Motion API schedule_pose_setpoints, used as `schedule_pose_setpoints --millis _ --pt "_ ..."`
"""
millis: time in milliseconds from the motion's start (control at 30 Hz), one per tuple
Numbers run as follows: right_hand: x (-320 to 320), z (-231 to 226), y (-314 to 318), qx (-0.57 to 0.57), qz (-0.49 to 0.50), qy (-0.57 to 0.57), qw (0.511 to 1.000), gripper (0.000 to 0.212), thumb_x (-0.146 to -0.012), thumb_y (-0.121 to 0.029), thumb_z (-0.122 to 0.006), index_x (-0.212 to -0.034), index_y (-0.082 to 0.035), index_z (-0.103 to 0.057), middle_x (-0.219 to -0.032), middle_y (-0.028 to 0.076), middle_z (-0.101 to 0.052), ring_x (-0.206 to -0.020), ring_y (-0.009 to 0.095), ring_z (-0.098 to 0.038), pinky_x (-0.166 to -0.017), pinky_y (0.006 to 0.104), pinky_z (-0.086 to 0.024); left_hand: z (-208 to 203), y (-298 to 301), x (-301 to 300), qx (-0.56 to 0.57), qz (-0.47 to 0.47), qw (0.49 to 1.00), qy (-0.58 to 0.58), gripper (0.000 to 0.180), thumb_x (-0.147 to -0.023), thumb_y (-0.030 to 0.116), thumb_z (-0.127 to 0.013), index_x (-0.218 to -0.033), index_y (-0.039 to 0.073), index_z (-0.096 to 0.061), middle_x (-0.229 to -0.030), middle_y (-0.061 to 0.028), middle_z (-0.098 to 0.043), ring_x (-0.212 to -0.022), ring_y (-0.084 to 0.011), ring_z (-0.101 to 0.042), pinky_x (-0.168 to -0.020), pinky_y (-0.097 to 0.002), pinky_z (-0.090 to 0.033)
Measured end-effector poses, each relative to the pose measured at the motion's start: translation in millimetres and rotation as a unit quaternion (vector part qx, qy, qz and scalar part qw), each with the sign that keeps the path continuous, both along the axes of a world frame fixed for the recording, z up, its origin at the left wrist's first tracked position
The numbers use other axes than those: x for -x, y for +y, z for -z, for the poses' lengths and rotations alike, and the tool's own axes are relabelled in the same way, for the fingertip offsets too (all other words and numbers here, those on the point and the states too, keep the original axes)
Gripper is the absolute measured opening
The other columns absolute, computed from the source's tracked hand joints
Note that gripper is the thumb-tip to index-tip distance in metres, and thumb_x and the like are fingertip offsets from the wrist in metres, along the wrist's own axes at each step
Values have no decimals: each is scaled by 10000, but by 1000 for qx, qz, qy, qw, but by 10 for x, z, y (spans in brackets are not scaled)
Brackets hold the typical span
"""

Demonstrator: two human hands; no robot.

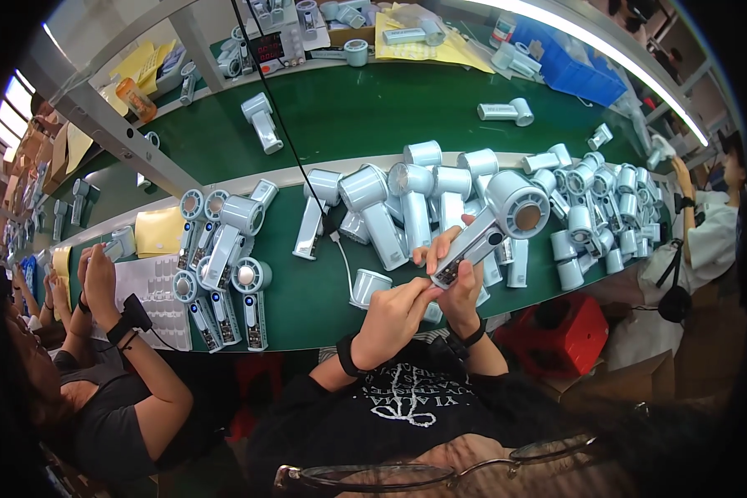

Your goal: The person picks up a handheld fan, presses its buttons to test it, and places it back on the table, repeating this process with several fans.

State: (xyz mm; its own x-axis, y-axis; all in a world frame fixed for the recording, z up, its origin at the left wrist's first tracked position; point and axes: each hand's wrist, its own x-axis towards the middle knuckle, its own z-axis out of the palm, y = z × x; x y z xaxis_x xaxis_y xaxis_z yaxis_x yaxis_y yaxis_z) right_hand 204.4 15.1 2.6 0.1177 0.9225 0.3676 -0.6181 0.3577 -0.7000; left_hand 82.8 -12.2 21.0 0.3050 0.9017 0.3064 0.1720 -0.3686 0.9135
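A light blue handheld fan [515, 207] is tilted in front of me, its round head up to the right. Its handle has an opening with a dark circuit part near the lower end. My right hand [463, 290] is closed around that handle. At the handle's bottom end, my left hand [394, 322] is closed with its fingertips pressed there; any small part between them is hidden. Beyond my hands lies a pile of similar fans [378, 203]. On the left, several fans [222, 315] with exposed circuits lie grouped together. A loose fan [369, 286] lies near my left wrist.
A white cable [346, 266] hangs down to the green bench [373, 108]. More fans [614, 199] are heaped at right. A white tray [153, 290] lies at left, beside a co-worker [124, 390]. A blue bin [568, 66] stands at the back; a red stool [560, 332] is below.
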Motion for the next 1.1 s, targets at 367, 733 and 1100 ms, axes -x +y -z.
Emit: schedule_pose_setpoints --millis 367,733,1100 --pt "-63 59 1 12 -48 -31 998 688 -887 -384 -583 -1378 -62 -226 -897 61 -466 -684 142 -541 -760 413 -463 -59 32 55 -63 19 997 45 124 -885 87 -622 -807 -4 -591 -523 -46 -530 -431 -127 -525 -415 -267 -379" --pt "136 -48 -57 74 -1 54 996 661 -910 -377 -552 -1383 -60 -215 -919 63 -446 -721 141 -532 -758 430 -463 -121 -43 4 90 -21 993 -72 116 -895 60 -604 -826 -34 -600 -527 -47 -542 -421 -89 -506 -401 -250 -356" --pt "30 80 -70 -9 -61 -52 997 739 -881 -472 -582 -1397 -117 -189 -970 70 -463 -830 178 -548 -836 468 -436 -94 -16 184 197 78 975 -59 128 -889 49 -603 -798 -40 -609 -618 -55 -608 -546 -98 -591 -506 -220 -438"
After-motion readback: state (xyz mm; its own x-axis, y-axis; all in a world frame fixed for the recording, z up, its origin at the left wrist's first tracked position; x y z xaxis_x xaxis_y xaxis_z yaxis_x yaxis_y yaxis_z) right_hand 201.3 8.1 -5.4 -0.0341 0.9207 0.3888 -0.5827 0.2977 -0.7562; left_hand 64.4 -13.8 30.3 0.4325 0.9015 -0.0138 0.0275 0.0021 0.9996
